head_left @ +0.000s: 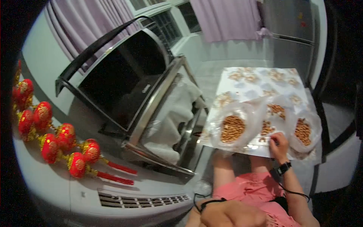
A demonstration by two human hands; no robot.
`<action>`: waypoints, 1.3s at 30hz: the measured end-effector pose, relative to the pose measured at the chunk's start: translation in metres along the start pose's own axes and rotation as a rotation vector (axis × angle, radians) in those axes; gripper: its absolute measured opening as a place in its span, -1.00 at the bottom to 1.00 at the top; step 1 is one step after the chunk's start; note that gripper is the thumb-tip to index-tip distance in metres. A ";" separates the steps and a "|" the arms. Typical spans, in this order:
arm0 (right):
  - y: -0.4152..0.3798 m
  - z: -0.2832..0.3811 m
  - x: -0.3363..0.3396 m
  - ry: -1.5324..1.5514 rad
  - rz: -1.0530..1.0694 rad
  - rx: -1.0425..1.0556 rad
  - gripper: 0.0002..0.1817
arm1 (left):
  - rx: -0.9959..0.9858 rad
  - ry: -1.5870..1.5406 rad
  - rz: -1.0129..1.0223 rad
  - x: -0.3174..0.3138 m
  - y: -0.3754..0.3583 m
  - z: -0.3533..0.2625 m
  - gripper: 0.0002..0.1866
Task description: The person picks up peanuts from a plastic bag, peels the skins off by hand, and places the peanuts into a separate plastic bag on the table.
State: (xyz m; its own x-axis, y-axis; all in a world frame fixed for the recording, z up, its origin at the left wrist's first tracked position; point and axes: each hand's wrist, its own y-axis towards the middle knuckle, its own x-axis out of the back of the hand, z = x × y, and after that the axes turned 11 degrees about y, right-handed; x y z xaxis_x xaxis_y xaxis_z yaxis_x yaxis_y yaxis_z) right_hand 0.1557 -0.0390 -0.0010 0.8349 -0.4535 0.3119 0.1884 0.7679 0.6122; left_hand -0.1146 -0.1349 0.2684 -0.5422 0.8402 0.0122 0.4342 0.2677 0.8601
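Observation:
My right hand [279,146], with a black watch on its wrist, is at the table's near edge. Its fingers are curled together, and anything between them is too small to make out. Just by the fingertips is a small pile of brown nuts [267,128], perhaps peanuts, on clear plastic. More nuts [276,110] lie behind it. One plastic bag [249,123] of nuts is open on the left, another [317,128] on the right. My left hand [234,215] appears large and close at the bottom, a black band at the wrist; its fingers are hidden.
The table [261,81] has a flowered white cover. Left of it, a large dark-screened television [124,75] stands on a metal-framed stand [166,121] with a pale cloth. Red lantern ornaments [49,148] hang at far left. A grey fridge [293,49] stands behind.

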 end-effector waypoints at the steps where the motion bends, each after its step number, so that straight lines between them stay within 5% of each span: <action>1: 0.001 0.000 0.000 0.013 0.002 -0.012 -0.86 | 0.013 0.024 0.004 0.003 -0.001 -0.004 -0.88; 23: -0.003 -0.003 -0.003 0.005 -0.151 0.021 -0.85 | 0.052 -0.239 0.039 -0.010 -0.005 0.042 -0.84; 26: -0.003 -0.003 -0.002 0.010 -0.194 -0.028 -0.81 | 0.337 0.196 -0.147 0.001 -0.025 0.078 -0.85; 30: 0.004 0.018 0.002 0.041 -0.224 -0.147 -0.71 | 0.775 0.368 -0.386 0.018 -0.088 0.163 -0.87; 33: 0.003 0.006 0.003 0.160 -0.166 -0.252 -0.60 | 0.866 0.718 -0.412 0.026 -0.123 0.210 -0.85; 39: 0.001 -0.014 0.002 0.259 -0.060 -0.288 -0.52 | 0.748 1.073 -0.351 0.035 -0.140 0.260 -0.83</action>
State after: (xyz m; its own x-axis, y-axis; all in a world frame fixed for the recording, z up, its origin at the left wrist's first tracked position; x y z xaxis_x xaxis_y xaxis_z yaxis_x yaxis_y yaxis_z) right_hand 0.1649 -0.0334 -0.0101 0.9140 -0.4005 0.0653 0.3475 0.8556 0.3836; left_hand -0.0075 -0.0202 0.0155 -0.8445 -0.0119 0.5354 0.2560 0.8691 0.4232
